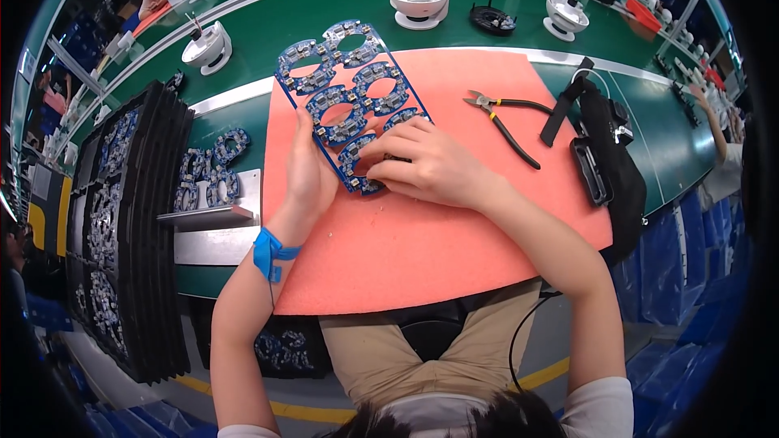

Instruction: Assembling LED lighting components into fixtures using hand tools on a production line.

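Underneath, the left hand [307, 174] supports circuit boards [388, 102].

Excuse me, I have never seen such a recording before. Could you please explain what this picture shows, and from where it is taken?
There is no machine here, only a person's two bare hands. The picture comes from a wide camera worn on the head, looking down, so straight edges bend near the rim.

The left hand holds a blue panel of joined, ring-shaped circuit boards by its left side. The right hand has its fingers at the panel's lower end; what exactly they grip is hidden.

Below lies a salmon-pink mat. On it, to the right, rest open cutters with black and yellow handles. Left of the mat are separate ring-shaped boards and a stack of black trays.
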### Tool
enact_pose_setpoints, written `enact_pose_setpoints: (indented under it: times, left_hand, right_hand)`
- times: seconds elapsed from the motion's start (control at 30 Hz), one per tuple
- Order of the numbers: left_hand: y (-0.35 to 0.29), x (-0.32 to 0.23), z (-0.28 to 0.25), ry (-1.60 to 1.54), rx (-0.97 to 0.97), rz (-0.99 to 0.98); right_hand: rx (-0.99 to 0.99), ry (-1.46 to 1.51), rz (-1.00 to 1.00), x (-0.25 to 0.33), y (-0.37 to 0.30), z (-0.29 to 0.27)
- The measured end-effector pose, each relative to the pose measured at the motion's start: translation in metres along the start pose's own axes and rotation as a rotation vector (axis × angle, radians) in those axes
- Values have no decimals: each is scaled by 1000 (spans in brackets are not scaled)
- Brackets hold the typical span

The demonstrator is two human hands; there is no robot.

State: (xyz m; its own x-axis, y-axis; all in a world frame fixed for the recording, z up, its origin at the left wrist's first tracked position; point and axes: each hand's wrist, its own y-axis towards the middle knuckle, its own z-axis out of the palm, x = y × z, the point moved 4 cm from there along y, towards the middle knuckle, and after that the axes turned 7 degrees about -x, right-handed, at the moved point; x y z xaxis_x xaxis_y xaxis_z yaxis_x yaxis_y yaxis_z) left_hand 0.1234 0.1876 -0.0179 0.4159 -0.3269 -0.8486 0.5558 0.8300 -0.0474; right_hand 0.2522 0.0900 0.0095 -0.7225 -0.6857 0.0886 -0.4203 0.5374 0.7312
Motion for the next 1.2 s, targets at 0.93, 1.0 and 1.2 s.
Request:
enact_pose_setpoints:
  times: [0.93, 1.0, 1.2]
  left_hand:
    - [-1, -3, -4, -22, -104, 24]
    - [-2, -5, -2, -24, -99, 41]
    - [-1, -6, -5, -37, -74, 15]
  right_hand:
    - [48, -105, 215, -52, -25, -34]
    - [31, -124, 192, -51, -25, -32]
    - [17, -70, 341, -53, -25, -29]
